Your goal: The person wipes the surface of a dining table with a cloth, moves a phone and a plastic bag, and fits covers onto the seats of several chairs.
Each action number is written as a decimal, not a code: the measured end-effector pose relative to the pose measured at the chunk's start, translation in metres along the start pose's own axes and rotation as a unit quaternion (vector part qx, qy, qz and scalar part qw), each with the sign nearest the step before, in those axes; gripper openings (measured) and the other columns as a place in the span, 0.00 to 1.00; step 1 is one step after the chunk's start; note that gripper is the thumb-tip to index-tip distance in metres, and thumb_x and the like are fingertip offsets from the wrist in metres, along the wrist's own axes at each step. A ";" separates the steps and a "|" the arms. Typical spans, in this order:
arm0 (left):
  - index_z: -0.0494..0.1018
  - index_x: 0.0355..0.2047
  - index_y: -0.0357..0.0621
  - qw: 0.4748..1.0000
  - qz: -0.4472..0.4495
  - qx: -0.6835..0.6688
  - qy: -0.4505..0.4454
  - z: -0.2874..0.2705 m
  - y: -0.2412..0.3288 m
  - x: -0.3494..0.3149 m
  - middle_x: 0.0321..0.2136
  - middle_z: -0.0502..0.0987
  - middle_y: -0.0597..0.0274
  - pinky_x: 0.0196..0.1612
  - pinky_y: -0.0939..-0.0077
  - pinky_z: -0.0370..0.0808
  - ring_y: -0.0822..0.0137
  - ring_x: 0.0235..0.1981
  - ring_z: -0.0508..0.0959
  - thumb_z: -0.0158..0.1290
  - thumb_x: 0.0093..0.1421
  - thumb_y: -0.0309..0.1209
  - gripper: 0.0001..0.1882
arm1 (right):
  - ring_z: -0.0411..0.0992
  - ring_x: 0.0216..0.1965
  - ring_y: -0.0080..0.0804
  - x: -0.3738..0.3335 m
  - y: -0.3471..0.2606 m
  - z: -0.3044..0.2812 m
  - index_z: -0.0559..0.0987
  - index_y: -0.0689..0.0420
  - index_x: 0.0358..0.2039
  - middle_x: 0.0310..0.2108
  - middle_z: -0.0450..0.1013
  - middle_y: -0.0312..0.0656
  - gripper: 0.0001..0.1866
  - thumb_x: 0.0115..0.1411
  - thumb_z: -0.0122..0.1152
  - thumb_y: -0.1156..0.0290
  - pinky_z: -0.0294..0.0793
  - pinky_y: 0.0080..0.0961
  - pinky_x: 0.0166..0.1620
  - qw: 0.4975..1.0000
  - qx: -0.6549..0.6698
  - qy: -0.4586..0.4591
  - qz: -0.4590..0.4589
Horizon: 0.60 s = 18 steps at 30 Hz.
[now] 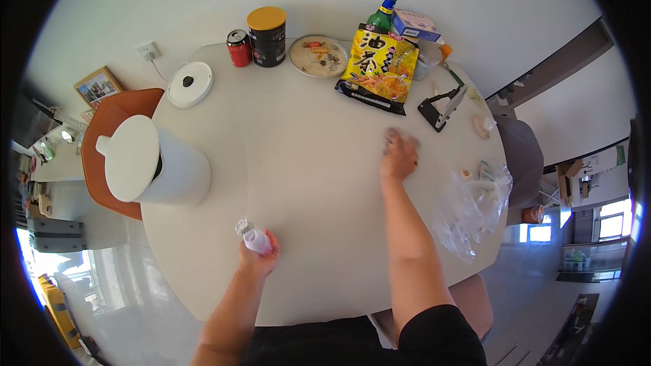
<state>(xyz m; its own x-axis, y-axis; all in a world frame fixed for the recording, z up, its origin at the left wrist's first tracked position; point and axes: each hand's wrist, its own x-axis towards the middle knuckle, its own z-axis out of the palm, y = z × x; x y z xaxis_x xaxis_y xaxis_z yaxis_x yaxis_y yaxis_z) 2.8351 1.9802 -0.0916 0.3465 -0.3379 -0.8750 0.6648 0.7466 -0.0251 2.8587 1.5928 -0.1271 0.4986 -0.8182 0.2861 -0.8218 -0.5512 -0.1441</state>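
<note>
Left hand [260, 252] near the front edge of the white counter [285, 142], fingers curled around a small white bottle [257, 240] with a pinkish tint; a bit of clear wrapper [243, 226] sticks out just beyond it. Right hand [399, 157] reaches out mid-counter, palm down, fingers spread over a small greyish item [393, 137] at the fingertips; whether it is gripped, cannot tell. Clear plastic bag [472, 205] lies to the right. White kettle [150, 161] stands at left. Yellow snack bag [378, 68], plate of food [318, 55], red can [239, 48] and black canister [267, 36] along the far edge.
</note>
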 end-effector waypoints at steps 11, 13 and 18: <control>0.71 0.27 0.39 0.998 -0.019 -0.027 -0.047 0.001 0.023 0.012 0.24 0.73 0.58 0.27 0.70 0.75 0.60 0.26 0.74 0.44 0.58 0.36 0.13 | 0.69 0.46 0.41 -0.143 -0.045 -0.051 0.76 0.39 0.50 0.54 0.68 0.38 0.18 0.58 0.54 0.66 0.70 0.39 0.49 0.749 0.374 -0.253 -0.485; 0.71 0.27 0.39 0.997 0.008 -0.035 -0.063 0.008 0.038 0.013 0.24 0.73 0.58 0.28 0.70 0.75 0.60 0.27 0.74 0.44 0.58 0.36 0.13 | 0.73 0.40 0.42 -0.092 -0.053 -0.050 0.74 0.51 0.51 0.49 0.71 0.42 0.18 0.60 0.55 0.65 0.70 0.37 0.49 0.813 0.424 -0.277 -0.286; 0.70 0.27 0.41 0.993 0.058 -0.014 -0.098 0.040 0.066 0.028 0.24 0.73 0.58 0.27 0.72 0.75 0.61 0.27 0.74 0.43 0.59 0.35 0.12 | 0.68 0.46 0.46 0.003 -0.076 -0.002 0.75 0.43 0.52 0.53 0.68 0.44 0.17 0.61 0.52 0.64 0.67 0.40 0.48 0.972 0.104 0.004 -0.212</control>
<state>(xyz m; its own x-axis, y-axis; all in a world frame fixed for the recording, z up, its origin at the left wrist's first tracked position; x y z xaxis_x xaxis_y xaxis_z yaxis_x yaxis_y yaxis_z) 2.9151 1.9976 -0.0981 0.5441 -0.3519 -0.7616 0.5954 0.8015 0.0550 2.9221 1.6322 -0.1134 0.7774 -0.5099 0.3684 -0.4696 -0.8601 -0.1993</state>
